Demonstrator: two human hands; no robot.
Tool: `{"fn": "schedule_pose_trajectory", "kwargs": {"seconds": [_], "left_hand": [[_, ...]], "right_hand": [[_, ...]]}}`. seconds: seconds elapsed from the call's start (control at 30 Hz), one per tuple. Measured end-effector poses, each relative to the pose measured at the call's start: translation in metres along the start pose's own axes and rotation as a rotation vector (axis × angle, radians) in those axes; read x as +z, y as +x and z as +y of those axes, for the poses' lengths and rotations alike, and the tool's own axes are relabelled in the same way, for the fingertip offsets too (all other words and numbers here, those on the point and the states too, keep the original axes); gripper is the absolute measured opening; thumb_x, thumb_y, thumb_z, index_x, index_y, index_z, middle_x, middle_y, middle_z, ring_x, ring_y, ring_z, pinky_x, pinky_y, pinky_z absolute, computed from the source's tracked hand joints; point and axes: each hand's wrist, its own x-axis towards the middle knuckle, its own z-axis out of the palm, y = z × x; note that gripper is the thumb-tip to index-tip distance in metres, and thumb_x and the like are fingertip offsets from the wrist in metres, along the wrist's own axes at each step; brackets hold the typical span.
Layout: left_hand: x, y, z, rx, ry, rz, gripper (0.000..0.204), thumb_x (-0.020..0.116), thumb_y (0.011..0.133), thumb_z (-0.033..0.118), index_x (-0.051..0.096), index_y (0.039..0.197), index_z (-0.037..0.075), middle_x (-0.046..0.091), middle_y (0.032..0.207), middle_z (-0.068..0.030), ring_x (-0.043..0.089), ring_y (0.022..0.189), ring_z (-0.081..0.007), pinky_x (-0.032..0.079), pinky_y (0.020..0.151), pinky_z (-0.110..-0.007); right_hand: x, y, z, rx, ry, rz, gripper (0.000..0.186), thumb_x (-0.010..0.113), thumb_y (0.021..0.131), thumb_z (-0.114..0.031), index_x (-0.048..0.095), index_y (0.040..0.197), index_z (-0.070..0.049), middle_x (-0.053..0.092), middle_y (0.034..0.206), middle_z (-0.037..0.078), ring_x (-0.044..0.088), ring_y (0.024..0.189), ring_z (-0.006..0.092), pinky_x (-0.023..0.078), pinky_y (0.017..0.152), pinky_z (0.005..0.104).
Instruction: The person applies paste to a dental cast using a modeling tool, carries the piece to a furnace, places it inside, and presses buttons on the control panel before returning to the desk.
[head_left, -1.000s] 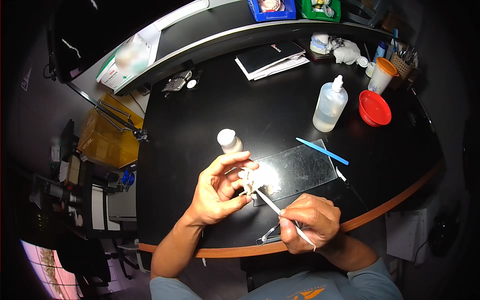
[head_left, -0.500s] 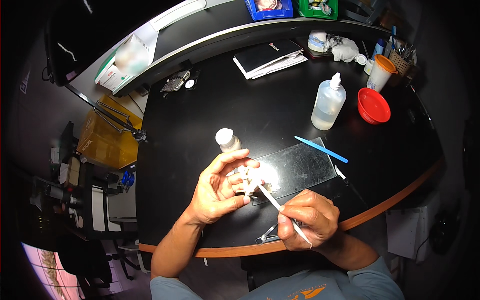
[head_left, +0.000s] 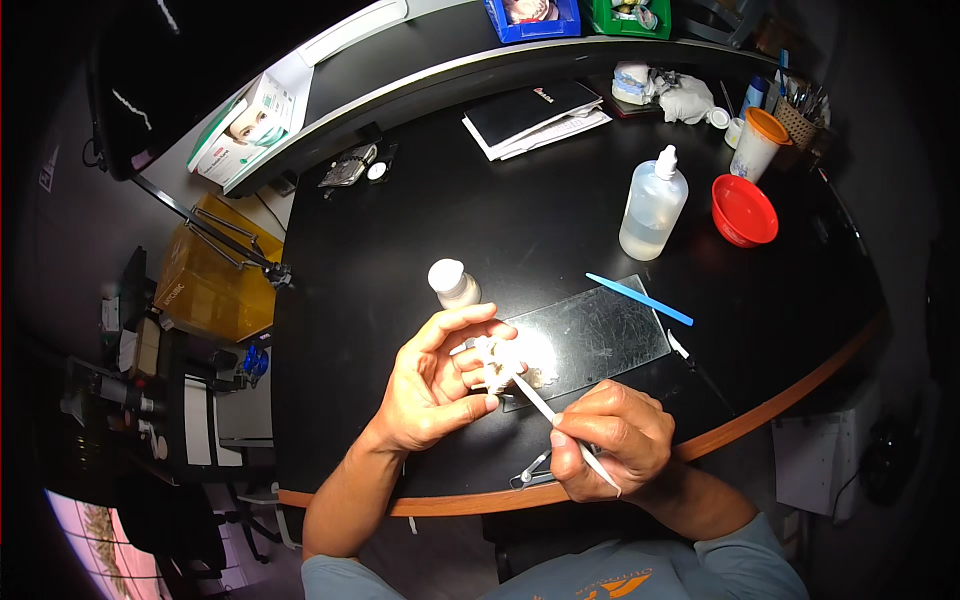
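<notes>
My left hand [head_left: 425, 390] is cupped, fingertips and thumb around a small, pale, irregular piece [head_left: 490, 365] that looks like a dental model; glare washes out its details. In my right hand [head_left: 620, 435] is a slim white carving tool [head_left: 540, 404], gripped like a pen. Its far tip meets the piece or lies very close to it, while its hooked other end points toward me. Beneath and beyond the piece lies a scratched glass slab [head_left: 610, 340] under bright light. A blue stick-like tool [head_left: 645, 300] rests across the slab's far corner.
A small white-capped jar [head_left: 455, 283] stands beyond my left hand. Further right are a clear squeeze bottle [head_left: 653, 212], a red bowl [head_left: 744, 212] and an orange-rimmed cup [head_left: 758, 148]. A thin knife [head_left: 682, 350] lies right of the slab, a metal tool [head_left: 532, 470] by the wooden edge.
The view has shifted very slightly. Both hands keep nearly the same pose, with the tool tip still at the pale piece.
</notes>
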Motion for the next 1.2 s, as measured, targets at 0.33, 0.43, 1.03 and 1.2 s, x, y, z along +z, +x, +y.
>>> {"fn": "schedule_pose_trajectory", "kwargs": {"seconds": [0.33, 0.43, 1.03, 1.2], "left_hand": [[0.002, -0.001, 0.003, -0.032, 0.006, 0.029, 0.086, 0.075, 0.074, -0.018, 0.039, 0.150, -0.001, 0.056, 0.141, -0.0214, 0.063, 0.126, -0.0333, 0.053, 0.110, -0.047], [0.002, 0.000, 0.002, -0.027, 0.004, 0.026, 0.086, 0.075, 0.074, -0.018, 0.039, 0.150, -0.001, 0.056, 0.142, -0.0216, 0.063, 0.126, -0.0335, 0.053, 0.110, -0.047], [0.001, 0.002, 0.003, -0.024, -0.017, 0.011, 0.087, 0.080, 0.076, -0.016, 0.039, 0.151, -0.003, 0.059, 0.133, -0.0202, 0.067, 0.115, -0.0235, 0.058, 0.099, -0.036], [0.007, 0.002, 0.009, -0.075, 0.060, 0.132, 0.089, 0.085, 0.074, -0.014, 0.041, 0.150, -0.004, 0.061, 0.117, -0.0157, 0.072, 0.097, -0.0195, 0.062, 0.087, -0.030]], "right_hand": [[0.000, -0.001, 0.000, 0.019, -0.003, 0.000, 0.014, 0.074, 0.081, -0.001, 0.069, 0.095, 0.000, 0.068, 0.080, 0.008, 0.068, 0.060, 0.0168, 0.055, 0.052, 0.0281], [0.001, -0.001, 0.000, 0.030, -0.008, -0.001, 0.015, 0.074, 0.081, -0.001, 0.069, 0.095, 0.000, 0.068, 0.079, 0.008, 0.068, 0.060, 0.0172, 0.055, 0.052, 0.0284], [-0.010, -0.003, -0.002, 0.058, -0.056, 0.033, 0.017, 0.072, 0.081, 0.002, 0.066, 0.096, 0.001, 0.067, 0.082, 0.011, 0.068, 0.063, 0.0197, 0.055, 0.054, 0.0308], [-0.020, -0.005, -0.005, 0.141, -0.096, 0.010, 0.017, 0.069, 0.080, 0.006, 0.065, 0.096, 0.003, 0.067, 0.080, 0.013, 0.067, 0.065, 0.0215, 0.054, 0.057, 0.0313]]}}
